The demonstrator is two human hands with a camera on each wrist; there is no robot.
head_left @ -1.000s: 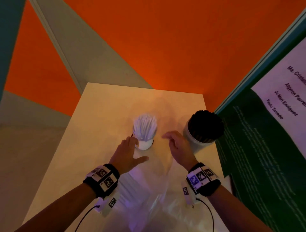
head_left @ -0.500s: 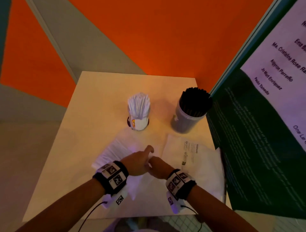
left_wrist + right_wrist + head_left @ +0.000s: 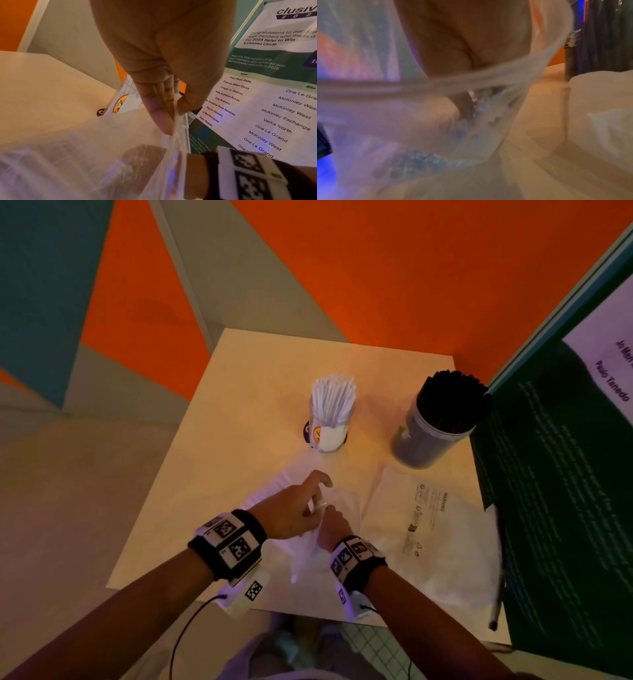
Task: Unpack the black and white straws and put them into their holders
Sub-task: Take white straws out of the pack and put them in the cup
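White straws (image 3: 333, 400) stand in a clear holder (image 3: 330, 436) at the back middle of the table. To its right, black straws (image 3: 452, 402) fill a grey holder (image 3: 419, 445). At the table's front, a clear plastic bag (image 3: 301, 559) lies under both hands, and pale straws show through its left part. My left hand (image 3: 310, 501) pinches the bag's (image 3: 102, 155) edge between thumb and fingers (image 3: 161, 117). My right hand (image 3: 332, 520) is right beside it on the same bag. In the blurred right wrist view, the bag's (image 3: 436, 121) rim stretches across the right palm (image 3: 462, 40) and hides the fingers.
A second flat plastic bag (image 3: 442, 529) with printed warning text lies at the front right. A green and white poster board (image 3: 565, 474) stands along the table's (image 3: 239, 405) right edge, close to the grey holder. Orange and grey walls rise behind the table.
Both hands have drawn back from beside the holders to the table's front and come together on the clear bag. The head view has lifted and pulled back.
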